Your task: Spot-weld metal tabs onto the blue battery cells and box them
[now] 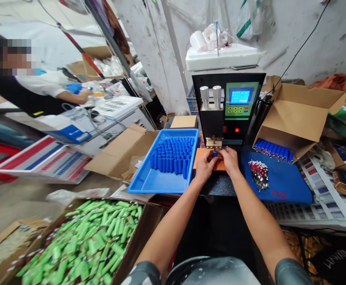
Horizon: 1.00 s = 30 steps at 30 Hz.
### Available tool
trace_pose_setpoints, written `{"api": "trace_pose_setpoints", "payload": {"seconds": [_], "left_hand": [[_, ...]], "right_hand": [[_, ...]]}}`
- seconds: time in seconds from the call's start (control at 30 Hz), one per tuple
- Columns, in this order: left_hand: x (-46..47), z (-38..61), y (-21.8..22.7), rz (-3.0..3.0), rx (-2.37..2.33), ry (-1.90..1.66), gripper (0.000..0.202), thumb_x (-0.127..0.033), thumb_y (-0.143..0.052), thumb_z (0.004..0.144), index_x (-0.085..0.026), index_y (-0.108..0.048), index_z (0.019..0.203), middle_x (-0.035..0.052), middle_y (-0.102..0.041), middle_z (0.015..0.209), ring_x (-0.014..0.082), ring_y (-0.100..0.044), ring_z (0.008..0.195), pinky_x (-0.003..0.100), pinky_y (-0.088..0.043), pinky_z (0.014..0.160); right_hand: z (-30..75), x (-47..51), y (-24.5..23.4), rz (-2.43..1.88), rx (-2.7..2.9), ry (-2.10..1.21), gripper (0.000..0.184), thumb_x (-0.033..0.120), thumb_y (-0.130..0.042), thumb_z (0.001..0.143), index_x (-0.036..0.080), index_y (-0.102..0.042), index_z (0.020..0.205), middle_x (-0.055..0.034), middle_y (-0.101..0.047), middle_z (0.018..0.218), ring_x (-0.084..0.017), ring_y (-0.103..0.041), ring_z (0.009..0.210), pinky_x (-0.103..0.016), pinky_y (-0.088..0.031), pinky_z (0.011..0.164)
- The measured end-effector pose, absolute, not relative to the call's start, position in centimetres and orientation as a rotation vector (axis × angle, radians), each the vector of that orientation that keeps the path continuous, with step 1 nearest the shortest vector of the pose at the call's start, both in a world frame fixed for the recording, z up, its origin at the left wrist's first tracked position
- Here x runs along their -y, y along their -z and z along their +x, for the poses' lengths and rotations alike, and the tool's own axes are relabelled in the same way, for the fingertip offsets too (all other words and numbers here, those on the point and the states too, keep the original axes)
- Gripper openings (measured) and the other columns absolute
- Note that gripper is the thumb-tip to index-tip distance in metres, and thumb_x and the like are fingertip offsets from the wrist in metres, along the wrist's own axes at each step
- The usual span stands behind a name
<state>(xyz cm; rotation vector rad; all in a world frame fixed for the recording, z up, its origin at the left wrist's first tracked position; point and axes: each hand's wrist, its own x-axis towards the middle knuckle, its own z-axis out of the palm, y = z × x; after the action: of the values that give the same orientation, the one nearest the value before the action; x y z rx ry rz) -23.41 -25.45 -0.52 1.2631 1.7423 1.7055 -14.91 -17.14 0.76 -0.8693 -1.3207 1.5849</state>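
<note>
At the front of a spot welding machine point(210, 122), my left hand point(205, 165) pinches a blue battery cell point(215, 153) standing under the two electrode tips. My right hand point(229, 159) is closed in a pinch at the cell's right side; what its fingertips hold is too small and partly hidden. Both hands rest over an orange board point(200, 155). Left of them a blue tray point(140, 183) holds many upright blue cells point(170, 156). To the right, a pile of small parts with red and white wire ends point(259, 174) lies on a blue mat point(291, 184).
A cardboard box point(291, 111) with blue cells lies open at the right. Low on the left, a box holds green-wrapped packs point(84, 241). A foam lid point(223, 57) with loose items sits on the machine. A co-worker point(39, 87) is at a table on the left.
</note>
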Motion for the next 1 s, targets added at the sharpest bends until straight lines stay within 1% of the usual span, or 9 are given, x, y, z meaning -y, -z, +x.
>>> {"api": "trace_pose_setpoints", "payload": {"seconds": [0.1, 0.23, 0.4, 0.63, 0.77, 1.0], "left_hand": [[25.5, -23.34, 0.37, 1.26, -1.731, -1.716, 0.023, -0.03, -0.064, 0.084, -0.017, -0.069, 0.102, 0.0027, -0.071, 0.085, 0.0143, -0.062, 0.072, 0.023, -0.047, 0.066], [25.51, -23.35, 0.41, 1.262, -1.722, -1.723, 0.024, -0.029, -0.062, 0.085, -0.016, -0.068, 0.105, 0.0036, -0.071, 0.088, 0.0145, -0.063, 0.075, 0.023, -0.048, 0.068], [25.42, -23.38, 0.65, 1.242, -1.744, -1.72, 0.025, -0.029, -0.063, 0.084, -0.017, -0.069, 0.105, 0.0033, -0.07, 0.087, 0.0145, -0.063, 0.073, 0.023, -0.048, 0.068], [25.45, -23.42, 0.85, 1.25, -1.753, -1.716, 0.023, -0.028, -0.062, 0.084, -0.018, -0.069, 0.104, 0.0023, -0.071, 0.088, 0.0142, -0.063, 0.075, 0.022, -0.048, 0.069], [25.53, -23.44, 0.72, 1.277, -1.773, -1.696, 0.023, -0.028, -0.061, 0.085, -0.018, -0.069, 0.104, 0.0025, -0.07, 0.088, 0.0135, -0.062, 0.072, 0.023, -0.048, 0.068], [25.6, -23.43, 0.44, 1.281, -1.796, -1.688, 0.025, -0.027, -0.062, 0.084, -0.017, -0.068, 0.106, 0.0037, -0.071, 0.09, 0.0145, -0.063, 0.075, 0.023, -0.048, 0.07]], "right_hand": [[-15.09, 16.94, -0.25, -0.901, 1.388, -1.5, 0.024, 0.043, -0.063, 0.069, 0.02, -0.067, 0.071, -0.0018, -0.068, 0.07, -0.022, -0.063, 0.075, -0.028, -0.048, 0.062], [-15.19, 17.01, -0.12, -0.896, 1.42, -1.442, 0.021, 0.039, -0.062, 0.07, 0.019, -0.066, 0.07, -0.0018, -0.068, 0.07, -0.021, -0.061, 0.072, -0.028, -0.047, 0.062], [-15.29, 17.28, -0.36, -0.868, 1.411, -1.442, 0.018, 0.036, -0.062, 0.069, 0.019, -0.066, 0.069, -0.0009, -0.066, 0.068, -0.019, -0.059, 0.067, -0.028, -0.045, 0.061], [-15.37, 17.35, -0.27, -0.894, 1.414, -1.43, 0.017, 0.036, -0.063, 0.069, 0.019, -0.064, 0.068, -0.0013, -0.066, 0.067, -0.02, -0.059, 0.067, -0.029, -0.046, 0.062], [-15.38, 17.42, -0.3, -0.894, 1.405, -1.421, 0.017, 0.036, -0.064, 0.068, 0.018, -0.064, 0.069, -0.0012, -0.065, 0.067, -0.019, -0.058, 0.066, -0.028, -0.044, 0.061], [-15.33, 17.54, -0.57, -0.888, 1.43, -1.392, 0.018, 0.037, -0.063, 0.069, 0.019, -0.063, 0.067, -0.0006, -0.063, 0.065, -0.019, -0.056, 0.064, -0.028, -0.042, 0.06]]}}
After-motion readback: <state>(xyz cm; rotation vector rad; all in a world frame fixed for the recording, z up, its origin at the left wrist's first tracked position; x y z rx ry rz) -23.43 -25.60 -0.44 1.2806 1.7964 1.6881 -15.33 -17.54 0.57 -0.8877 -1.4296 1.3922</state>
